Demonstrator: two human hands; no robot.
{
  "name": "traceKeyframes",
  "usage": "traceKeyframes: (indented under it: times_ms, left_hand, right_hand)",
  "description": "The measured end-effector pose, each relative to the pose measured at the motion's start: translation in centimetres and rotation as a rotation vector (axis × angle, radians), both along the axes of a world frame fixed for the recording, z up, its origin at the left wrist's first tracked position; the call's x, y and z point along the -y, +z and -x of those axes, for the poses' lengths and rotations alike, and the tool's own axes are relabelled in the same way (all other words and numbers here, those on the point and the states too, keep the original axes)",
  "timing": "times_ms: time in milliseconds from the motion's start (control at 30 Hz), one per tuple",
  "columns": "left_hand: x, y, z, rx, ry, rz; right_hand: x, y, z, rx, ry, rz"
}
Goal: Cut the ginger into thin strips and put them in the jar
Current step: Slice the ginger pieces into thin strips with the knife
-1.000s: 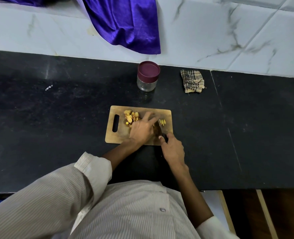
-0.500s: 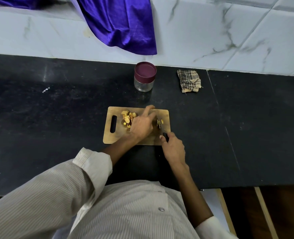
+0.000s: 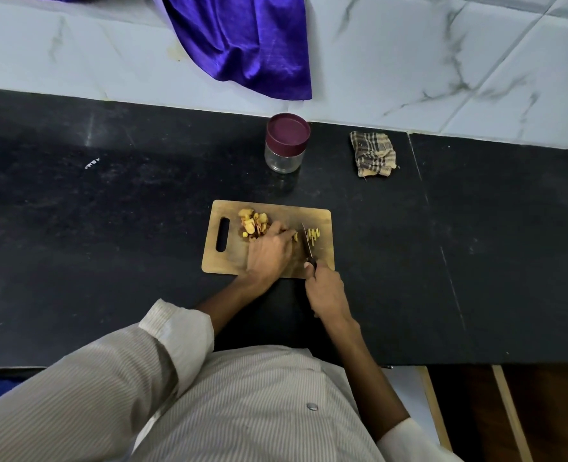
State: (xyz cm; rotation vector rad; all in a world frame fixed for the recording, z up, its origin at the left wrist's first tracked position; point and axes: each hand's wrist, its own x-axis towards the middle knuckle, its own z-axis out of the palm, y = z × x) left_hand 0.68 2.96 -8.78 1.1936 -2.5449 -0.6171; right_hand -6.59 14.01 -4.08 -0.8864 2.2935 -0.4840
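Left hand pins a ginger piece under its fingertips; right hand grips the knife just right of it, strips beyond the blade.

Black stone counter under white marble-veined tiled wall. Purple satin cloth hangs down over tiles, hem near counter's back edge. Folded checked rag lies on counter close to wall.

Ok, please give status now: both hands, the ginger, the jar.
Left hand pins ginger piece on board. Right hand grips knife, blade beside cut strips. Jar lidded, beyond board; nothing between.
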Motion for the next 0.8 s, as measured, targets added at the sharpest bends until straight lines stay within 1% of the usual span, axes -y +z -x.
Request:
traceKeyframes:
  times_ms: [167,533,800]
  left_hand:
    - [-0.92,-0.81,-0.86,0.028,-0.038,0.057]
    - [-1.01,-0.76,-1.03,0.052,-0.087,0.065]
    - [-0.97,-0.83,-0.94,0.091,-0.099,0.064]
  right_hand:
    - [0.3,-0.26,-0.49,-0.025,0.03,-0.023]
    - [0.45,-0.52,-0.58,-0.056,0.088,-0.028]
    - [0.59,-0.78,-0.43,-0.07,0.09,-0.034]
